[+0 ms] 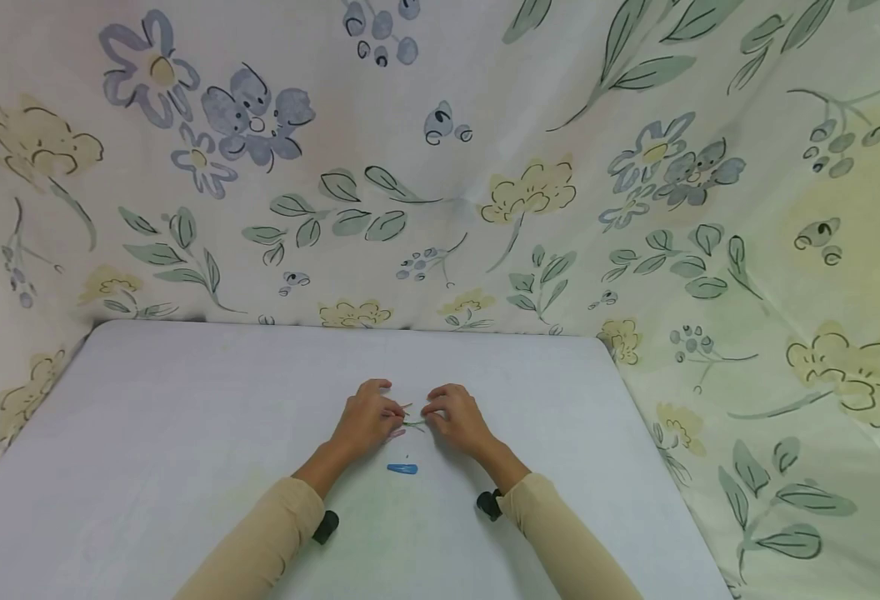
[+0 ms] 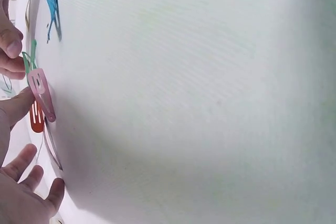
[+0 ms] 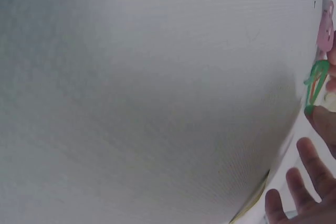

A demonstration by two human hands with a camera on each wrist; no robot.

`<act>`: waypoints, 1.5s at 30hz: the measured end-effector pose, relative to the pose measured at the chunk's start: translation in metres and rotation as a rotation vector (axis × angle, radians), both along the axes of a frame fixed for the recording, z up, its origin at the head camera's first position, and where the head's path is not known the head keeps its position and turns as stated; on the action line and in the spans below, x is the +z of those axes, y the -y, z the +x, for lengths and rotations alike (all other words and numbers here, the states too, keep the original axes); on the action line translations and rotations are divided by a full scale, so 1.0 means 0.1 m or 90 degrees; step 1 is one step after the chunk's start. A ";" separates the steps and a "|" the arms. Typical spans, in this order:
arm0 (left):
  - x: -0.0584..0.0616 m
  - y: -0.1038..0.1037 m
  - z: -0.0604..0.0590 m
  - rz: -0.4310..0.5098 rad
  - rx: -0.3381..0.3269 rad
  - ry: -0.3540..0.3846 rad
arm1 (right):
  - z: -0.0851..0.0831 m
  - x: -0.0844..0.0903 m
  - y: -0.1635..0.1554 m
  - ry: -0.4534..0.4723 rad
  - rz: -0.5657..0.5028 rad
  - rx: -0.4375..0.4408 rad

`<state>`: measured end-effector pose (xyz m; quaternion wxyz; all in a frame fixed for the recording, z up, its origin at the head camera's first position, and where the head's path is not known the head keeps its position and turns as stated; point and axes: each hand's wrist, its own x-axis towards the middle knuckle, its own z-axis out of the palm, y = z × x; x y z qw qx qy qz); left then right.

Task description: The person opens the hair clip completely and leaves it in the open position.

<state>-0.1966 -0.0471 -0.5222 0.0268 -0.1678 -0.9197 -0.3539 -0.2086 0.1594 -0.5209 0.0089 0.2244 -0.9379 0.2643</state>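
A green snap hair clip (image 3: pixel 317 83) spans the space between the two hands, its prongs spread apart. My left hand (image 1: pixel 368 418) pinches one end of it, and the fingertips of my right hand (image 1: pixel 457 418) pinch the other. Right by the left thumb and fingers is a pink hair clip (image 2: pixel 41 90); whether it is held or lies on the table, I cannot tell. An orange hair clip (image 2: pixel 37 116) shows behind the pink one, partly hidden. Nearer the body, a blue snap hair clip (image 1: pixel 402 469) lies on the table.
The white table (image 1: pixel 185 442) has rounded far corners. A floral cloth (image 1: pixel 440 208) hangs behind it and along both sides. Dark wrist cameras (image 1: pixel 326 527) sit under the beige sleeves (image 1: pixel 260 533).
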 end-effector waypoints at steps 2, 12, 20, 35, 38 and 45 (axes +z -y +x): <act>-0.01 0.01 0.00 -0.003 0.000 -0.003 | 0.01 0.01 0.00 -0.003 0.002 0.003; 0.04 0.16 0.12 0.056 -0.038 -0.003 | 0.14 0.08 -0.08 0.008 -0.013 0.007; -0.05 0.38 0.31 0.047 -0.093 -0.042 | 0.34 0.12 -0.11 0.039 -0.020 0.051; -0.11 0.36 0.43 0.009 -0.153 -0.103 | 0.52 0.07 -0.02 0.103 0.011 0.122; -0.12 0.35 0.44 0.004 -0.157 -0.107 | 0.53 0.06 0.00 0.084 0.028 0.121; -0.11 0.33 0.45 -0.006 -0.148 -0.107 | 0.53 0.03 0.02 0.060 0.047 0.124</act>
